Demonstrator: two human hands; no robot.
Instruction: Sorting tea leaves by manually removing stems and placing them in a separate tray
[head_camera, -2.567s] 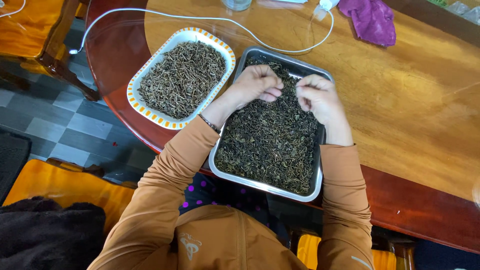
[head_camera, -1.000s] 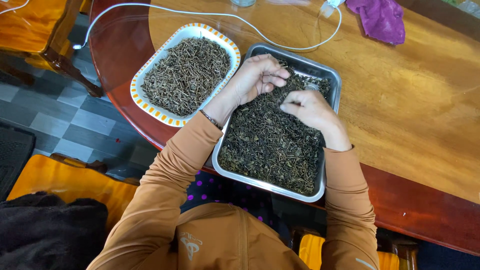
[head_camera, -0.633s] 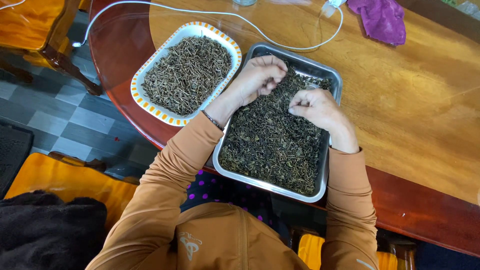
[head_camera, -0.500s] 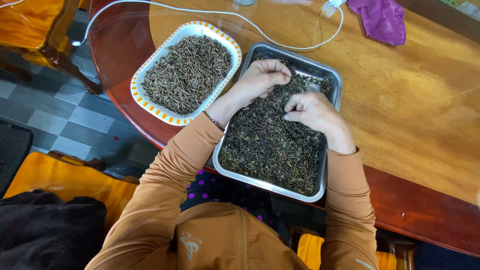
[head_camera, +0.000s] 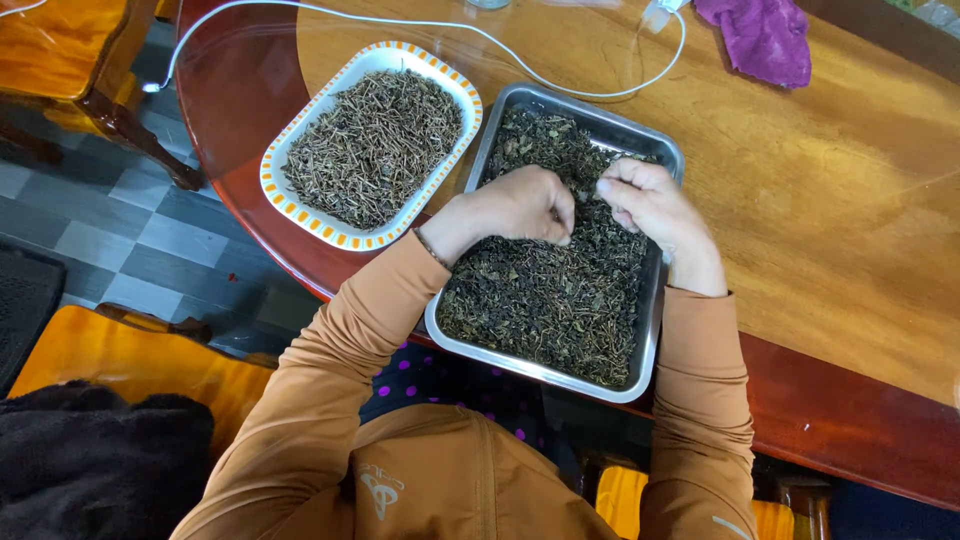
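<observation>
Rectangular metal tray (head_camera: 655, 330) of dark dried leaves (head_camera: 545, 300), lying at the near rim of the round wooden tabletop (head_camera: 850, 220). Its long axis runs from about 12 o'clock, far end, to 6 o'clock, near end, tipped slightly toward 1 o'clock. The leaves are dark brown to black, curled and crumbly, and fill the tray almost to its walls.

The left hand (head_camera: 515, 205) rests knuckles-up on the leaves in the tray's far half, its fingers curled down into the pile and closed on a pinch of leaf. The right hand (head_camera: 650, 200) sits just beside it at 3 o'clock, fingers bent and drawn together at the tips over the leaves; what they pinch is too small to tell.

At 10 o'clock from the tray, just apart from it, stands an oblong white dish with an orange patterned rim (head_camera: 300, 210), heaped with thin brownish stems (head_camera: 375, 145). A white cable (head_camera: 560, 80) curves across the tabletop beyond both. A purple cloth (head_camera: 765, 40) lies at 1 o'clock, well apart.
</observation>
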